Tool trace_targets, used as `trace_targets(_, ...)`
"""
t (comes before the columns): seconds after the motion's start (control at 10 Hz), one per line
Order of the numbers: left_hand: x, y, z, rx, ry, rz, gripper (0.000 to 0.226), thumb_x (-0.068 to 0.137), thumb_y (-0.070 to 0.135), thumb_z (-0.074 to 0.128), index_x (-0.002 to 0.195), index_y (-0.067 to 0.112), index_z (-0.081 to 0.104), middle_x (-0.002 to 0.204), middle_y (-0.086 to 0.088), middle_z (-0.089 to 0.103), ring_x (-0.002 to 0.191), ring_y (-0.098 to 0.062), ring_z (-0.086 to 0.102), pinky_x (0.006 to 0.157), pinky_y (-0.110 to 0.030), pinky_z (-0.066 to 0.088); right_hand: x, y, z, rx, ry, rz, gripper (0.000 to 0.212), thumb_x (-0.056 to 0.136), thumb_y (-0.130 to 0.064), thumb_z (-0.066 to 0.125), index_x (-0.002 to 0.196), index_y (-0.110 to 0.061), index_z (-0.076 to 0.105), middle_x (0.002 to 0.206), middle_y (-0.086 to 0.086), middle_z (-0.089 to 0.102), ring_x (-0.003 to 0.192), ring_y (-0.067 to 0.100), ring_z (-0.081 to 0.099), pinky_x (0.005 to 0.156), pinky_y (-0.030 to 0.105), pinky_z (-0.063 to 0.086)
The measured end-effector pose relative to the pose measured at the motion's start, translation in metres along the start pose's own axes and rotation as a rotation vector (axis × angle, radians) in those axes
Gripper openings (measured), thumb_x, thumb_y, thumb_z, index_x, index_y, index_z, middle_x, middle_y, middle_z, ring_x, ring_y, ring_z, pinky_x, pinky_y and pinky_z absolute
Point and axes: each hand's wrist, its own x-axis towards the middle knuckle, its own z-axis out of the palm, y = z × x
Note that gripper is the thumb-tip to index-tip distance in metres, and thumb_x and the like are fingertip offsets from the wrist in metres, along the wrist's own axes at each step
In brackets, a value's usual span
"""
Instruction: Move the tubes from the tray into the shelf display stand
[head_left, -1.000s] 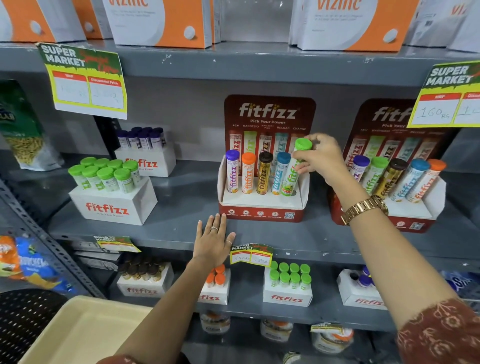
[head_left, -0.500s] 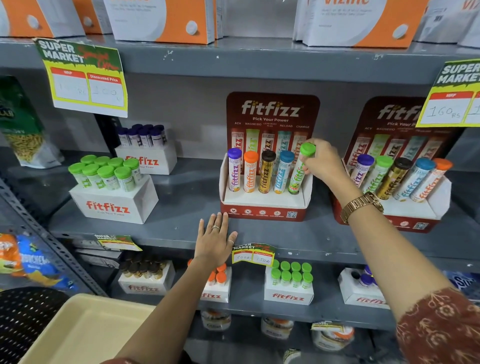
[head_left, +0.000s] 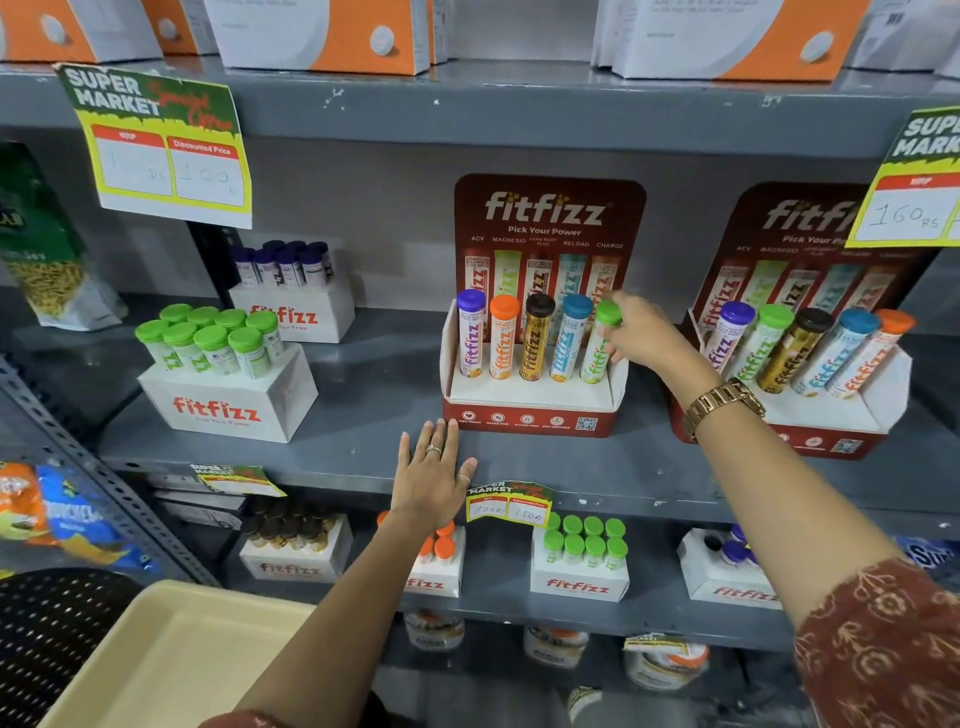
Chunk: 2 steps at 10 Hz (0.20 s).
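Observation:
The red fitfizz display stand (head_left: 530, 415) sits on the grey middle shelf and holds several tubes: purple, orange, black, blue and green capped. The green-capped tube (head_left: 597, 353) stands in the rightmost slot, seated level with the others. My right hand (head_left: 639, 335) is at its cap and upper body, fingers curled around it. My left hand (head_left: 434, 480) lies flat with fingers spread on the shelf's front edge, below the stand. The beige tray (head_left: 156, 665) at the bottom left shows no tubes in its visible part.
A second fitfizz stand (head_left: 852, 415), full of tubes, is close to the right of my right wrist. White fitfizz boxes with green-capped tubes (head_left: 223, 395) and dark-capped tubes (head_left: 296, 306) stand to the left. Price tags hang from the shelf edges. More boxes fill the lower shelf.
My right hand has pushed the green-capped tube down into the rightmost slot, so its cap is now level with the others. My left hand has stayed on the shelf edge.

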Motion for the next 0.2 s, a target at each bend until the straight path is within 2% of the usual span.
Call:
trace_targets(0.1, 0.0007, -0.001, 0.001, -0.003, 0.02, 0.011, 0.062, 0.098, 0.049, 0.012, 0.148, 0.015, -0.004, 0.159, -0.005, 0.002, 0.146, -0.024, -0.004, 0.113, -0.043, -0.013, 0.0, -0.0012, -0.0017, -0.026, -0.023, 0.012, 0.047, 0.09, -0.004, 0.054, 0.134, -0.012, 0.039, 0.116, 0.02, 0.059, 0.086, 0.03, 0.063, 0.066, 0.035, 0.055)
trace_targets(0.2, 0.0016, -0.0012, 0.0019, -0.045, 0.022, 0.012, 0.062, 0.098, 0.048, 0.013, 0.148, 0.014, -0.003, 0.159, -0.005, 0.003, 0.146, -0.024, -0.004, 0.112, -0.042, -0.015, -0.0042, -0.002, -0.0062, -0.073, 0.004, -0.01, 0.061, 0.085, -0.006, 0.06, 0.138, -0.016, 0.032, 0.127, 0.018, 0.05, 0.093, 0.027, 0.057, 0.062, 0.024, 0.046)
